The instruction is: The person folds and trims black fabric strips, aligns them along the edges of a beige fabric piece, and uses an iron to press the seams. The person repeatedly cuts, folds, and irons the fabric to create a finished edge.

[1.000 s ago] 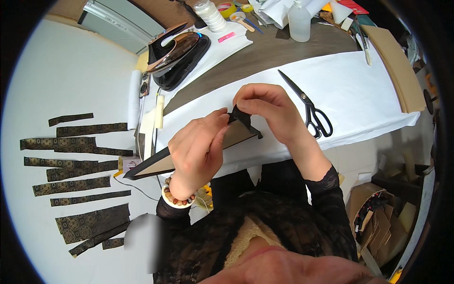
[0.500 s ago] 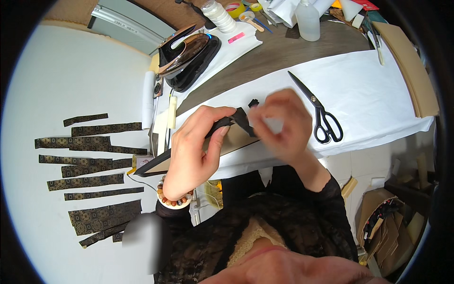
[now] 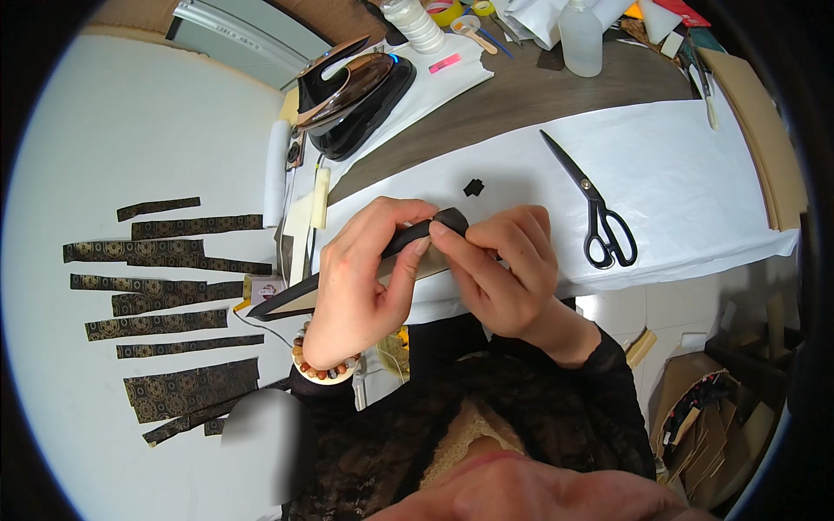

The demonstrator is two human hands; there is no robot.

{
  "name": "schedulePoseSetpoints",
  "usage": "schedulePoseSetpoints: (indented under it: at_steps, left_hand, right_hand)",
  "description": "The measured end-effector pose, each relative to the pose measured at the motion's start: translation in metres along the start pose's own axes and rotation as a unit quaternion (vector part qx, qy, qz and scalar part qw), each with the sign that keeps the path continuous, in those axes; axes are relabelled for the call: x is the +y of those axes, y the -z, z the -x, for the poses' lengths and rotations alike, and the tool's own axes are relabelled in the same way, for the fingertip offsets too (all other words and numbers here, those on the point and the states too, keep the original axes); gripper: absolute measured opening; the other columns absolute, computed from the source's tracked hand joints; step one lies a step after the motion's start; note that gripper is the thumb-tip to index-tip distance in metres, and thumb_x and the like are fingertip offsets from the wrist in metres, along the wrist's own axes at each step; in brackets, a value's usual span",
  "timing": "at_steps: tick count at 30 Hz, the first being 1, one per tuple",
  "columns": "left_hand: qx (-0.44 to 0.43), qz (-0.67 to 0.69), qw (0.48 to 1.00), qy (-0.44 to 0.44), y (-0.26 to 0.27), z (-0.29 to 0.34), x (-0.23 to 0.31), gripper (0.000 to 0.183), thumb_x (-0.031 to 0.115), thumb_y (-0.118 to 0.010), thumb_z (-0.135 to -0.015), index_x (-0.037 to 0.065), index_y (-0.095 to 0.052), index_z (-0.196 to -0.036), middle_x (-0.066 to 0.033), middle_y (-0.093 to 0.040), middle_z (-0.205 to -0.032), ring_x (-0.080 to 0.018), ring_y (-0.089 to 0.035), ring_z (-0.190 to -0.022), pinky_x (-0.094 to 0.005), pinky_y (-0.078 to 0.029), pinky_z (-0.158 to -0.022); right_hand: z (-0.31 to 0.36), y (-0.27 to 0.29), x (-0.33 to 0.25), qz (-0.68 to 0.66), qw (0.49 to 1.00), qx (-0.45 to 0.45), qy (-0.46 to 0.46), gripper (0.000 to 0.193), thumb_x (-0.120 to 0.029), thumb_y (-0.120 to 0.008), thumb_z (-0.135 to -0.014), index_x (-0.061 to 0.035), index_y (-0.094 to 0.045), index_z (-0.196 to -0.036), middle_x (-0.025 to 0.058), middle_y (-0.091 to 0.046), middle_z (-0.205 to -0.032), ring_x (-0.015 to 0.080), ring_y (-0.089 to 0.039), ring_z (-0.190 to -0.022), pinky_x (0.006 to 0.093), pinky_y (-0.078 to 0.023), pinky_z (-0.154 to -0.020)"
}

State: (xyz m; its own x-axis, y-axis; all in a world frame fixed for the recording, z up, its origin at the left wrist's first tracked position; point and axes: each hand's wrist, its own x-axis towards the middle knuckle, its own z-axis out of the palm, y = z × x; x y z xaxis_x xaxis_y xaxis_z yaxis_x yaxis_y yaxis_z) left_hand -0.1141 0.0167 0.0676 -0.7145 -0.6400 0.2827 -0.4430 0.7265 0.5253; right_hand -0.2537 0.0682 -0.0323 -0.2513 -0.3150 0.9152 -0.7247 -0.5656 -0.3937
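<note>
A long black fabric strip (image 3: 291,295) runs slantwise under my left hand (image 3: 365,269), along the edge of a flat brown piece (image 3: 430,265). My left hand's thumb and fingers close round the strip near its upper right end. At that end the strip looks folded over, and my right hand (image 3: 508,269) pinches it between thumb and fingertips. Both hands meet there, above the white-covered table edge. A small black scrap (image 3: 473,187) lies on the white cover just beyond my hands. Black-handled scissors (image 3: 593,204) rest to the right, blades pointing away.
A dark steam iron (image 3: 360,104) stands at the back left, near a white thread cone (image 3: 413,26). A clear bottle (image 3: 580,43) is at the back. Patterned fabric strips (image 3: 169,252) lie on the white surface to the left. Brown card (image 3: 756,139) edges the right side.
My right hand, blurred and raised before, has come down and in to pinch the strip's end. The loose flap there is now folded down. My left hand keeps its hold.
</note>
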Motion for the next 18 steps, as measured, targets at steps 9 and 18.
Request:
schedulePoseSetpoints:
  at_steps: [9,18]
  left_hand:
    - [0.062,0.052,0.997,0.019,-0.006,0.003,-0.002,0.018,-0.006,-0.064,-0.084,-0.002,-0.059,-0.100,-0.0131,-0.065,-0.089,-0.0265,-0.065,-0.078,-0.0306,-0.052,-0.074]
    - [0.085,0.015,0.995,-0.041,-0.010,0.006,-0.010,0.015,-0.004,-0.067,-0.084,-0.002,-0.061,-0.097,-0.0115,-0.066,-0.088,-0.0215,-0.064,-0.074,-0.0277,-0.051,-0.068]
  right_hand:
    - [0.006,-0.006,0.000,-0.086,0.989,0.058,-0.110,0.033,-0.002,-0.080,-0.069,-0.0029,-0.067,-0.099,0.0040,-0.054,-0.082,0.0200,-0.050,-0.067,0.0313,-0.038,-0.065]
    - [-0.002,-0.003,0.010,-0.322,0.902,-0.024,-0.286,0.013,0.002,-0.066,-0.084,0.0015,-0.059,-0.095,0.0072,-0.059,-0.091,0.0126,-0.054,-0.081,0.0257,-0.042,-0.075]
